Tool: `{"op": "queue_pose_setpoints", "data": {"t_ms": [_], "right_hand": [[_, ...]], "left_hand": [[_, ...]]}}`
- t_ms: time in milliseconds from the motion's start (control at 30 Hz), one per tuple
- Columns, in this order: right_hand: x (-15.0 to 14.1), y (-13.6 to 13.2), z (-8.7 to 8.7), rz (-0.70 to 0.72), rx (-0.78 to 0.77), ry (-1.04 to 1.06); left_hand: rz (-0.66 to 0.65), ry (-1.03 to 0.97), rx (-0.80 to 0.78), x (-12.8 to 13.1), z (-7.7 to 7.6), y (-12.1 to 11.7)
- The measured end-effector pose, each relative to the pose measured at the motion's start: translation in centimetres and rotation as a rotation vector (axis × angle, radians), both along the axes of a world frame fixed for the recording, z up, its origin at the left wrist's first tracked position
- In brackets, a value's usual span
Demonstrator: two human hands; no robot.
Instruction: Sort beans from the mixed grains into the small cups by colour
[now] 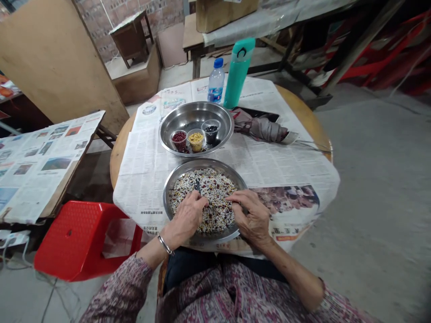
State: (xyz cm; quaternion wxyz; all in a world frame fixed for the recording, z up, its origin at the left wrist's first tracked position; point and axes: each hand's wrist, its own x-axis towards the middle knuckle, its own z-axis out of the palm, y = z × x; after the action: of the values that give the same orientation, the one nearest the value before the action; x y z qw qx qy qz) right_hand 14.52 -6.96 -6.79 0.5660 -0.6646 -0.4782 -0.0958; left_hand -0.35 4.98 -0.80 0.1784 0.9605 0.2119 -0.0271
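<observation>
The left hand (186, 216) and right hand (251, 214) are working in mixed grains (202, 202) on a steel plate (202, 163) on the round wooden desk (117, 154); I can't tell whether either grip is clenching any. Most grains are remaining there, while three small cups (195, 140) in a steel bowl (197, 112) are holding red, yellow and black seeds.

Mixed pale and dark grains (217, 195), spread across round steel plate (202, 164)
</observation>
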Motion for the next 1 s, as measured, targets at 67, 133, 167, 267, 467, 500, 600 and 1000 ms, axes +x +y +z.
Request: {"op": "queue_pose_setpoints", "data": {"t_ms": [67, 133, 167, 267, 467, 500, 600, 1000], "right_hand": [[0.0, 0.0, -0.1, -0.008, -0.005, 0.016], [0.0, 0.0, -0.2, -0.017, -0.015, 0.033], [0.0, -0.1, -0.2, -0.022, -0.018, 0.037], [0.0, -0.1, -0.2, -0.029, -0.021, 0.034], [-0.1, -0.1, 0.1, -0.035, -0.020, 0.004], [-0.1, -0.1, 0.1, -0.034, -0.019, -0.001], [-0.1, -0.1, 0.1, -0.030, -0.024, -0.011], [0.2, -1.0, 4.1, 0.704, -0.681, -0.344]], "left_hand": [[-0.050, -0.025, -0.065, -0.4, -0.1, -0.9], [-0.142, -0.066, -0.088, -0.3, -0.1, -1.6], [-0.194, -0.079, -0.078, 0.0, -0.1, -1.9], [-0.345, -0.095, 0.029, 1.2, -0.2, -1.8], [-0.159, -0.124, 0.223, 1.8, 0.3, 1.1], [-0.092, -0.150, 0.224, 1.2, 0.5, 1.5], [0.035, -0.237, 0.210, -1.5, 0.4, 1.9], [0.130, -0.758, 0.096, -5.4, -3.7, 0.2]]}}
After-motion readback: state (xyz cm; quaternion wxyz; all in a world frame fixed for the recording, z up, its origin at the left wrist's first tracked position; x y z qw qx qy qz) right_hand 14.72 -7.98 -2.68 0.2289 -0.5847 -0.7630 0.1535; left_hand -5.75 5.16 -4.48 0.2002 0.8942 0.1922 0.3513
